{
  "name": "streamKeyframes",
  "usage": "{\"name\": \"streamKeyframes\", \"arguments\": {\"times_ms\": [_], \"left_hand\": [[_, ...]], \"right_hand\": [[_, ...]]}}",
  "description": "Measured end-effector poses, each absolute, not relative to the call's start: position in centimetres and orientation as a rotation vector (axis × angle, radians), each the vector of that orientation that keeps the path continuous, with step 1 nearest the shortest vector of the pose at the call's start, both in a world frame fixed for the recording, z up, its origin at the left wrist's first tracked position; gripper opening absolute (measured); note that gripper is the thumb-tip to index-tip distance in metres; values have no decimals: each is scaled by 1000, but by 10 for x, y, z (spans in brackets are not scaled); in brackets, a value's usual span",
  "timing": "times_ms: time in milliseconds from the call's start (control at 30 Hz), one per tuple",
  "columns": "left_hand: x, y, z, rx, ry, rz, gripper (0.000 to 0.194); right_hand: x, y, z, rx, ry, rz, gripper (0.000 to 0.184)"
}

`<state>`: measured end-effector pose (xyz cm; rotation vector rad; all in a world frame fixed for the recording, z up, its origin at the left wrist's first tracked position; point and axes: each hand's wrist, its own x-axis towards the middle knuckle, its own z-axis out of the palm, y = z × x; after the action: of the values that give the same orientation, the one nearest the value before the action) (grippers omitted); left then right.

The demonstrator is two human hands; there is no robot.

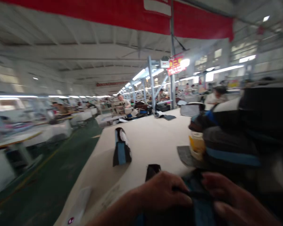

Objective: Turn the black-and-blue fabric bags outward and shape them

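Observation:
Near the bottom of the view, my left hand (165, 191) is closed with its fingers on a dark fabric piece (202, 208) that has a blue stripe. My right hand (235, 196) grips the same piece from the other side, thumb and fingers curled about it. Motion blur and shadow hide the exact edge between the hands. Just beyond my left hand, the end of a black fabric piece (153, 169) shows. Farther up the table stands a folded black fabric part (122, 152) with a blue panel.
The cream table (153, 138) stretches away ahead. On the right are stacked dark fabric parts (231, 144) with blue bands, a yellow-and-white tub (197, 146) and a grey cloth piece (186, 155). A green floor aisle (52, 175) runs left. People sit at distant workstations.

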<state>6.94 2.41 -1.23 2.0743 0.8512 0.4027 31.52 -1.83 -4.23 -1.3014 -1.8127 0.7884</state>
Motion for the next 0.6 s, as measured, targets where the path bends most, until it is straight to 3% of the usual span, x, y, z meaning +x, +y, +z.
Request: {"name": "streamKeyframes", "arguments": {"times_ms": [200, 300, 467, 600], "left_hand": [[78, 53, 0, 2026, 867, 297, 27], [76, 53, -11, 1956, 816, 253, 30], [68, 52, -19, 1858, 734, 199, 37], [67, 59, -21, 1817, 750, 194, 37]], "right_hand": [[310, 33, -30, -836, -1879, 1337, 81], [302, 46, -37, -796, -1927, 1489, 67], [304, 48, -47, -669, -1990, 1446, 35], [301, 44, -51, -554, -1812, 1538, 23]]}}
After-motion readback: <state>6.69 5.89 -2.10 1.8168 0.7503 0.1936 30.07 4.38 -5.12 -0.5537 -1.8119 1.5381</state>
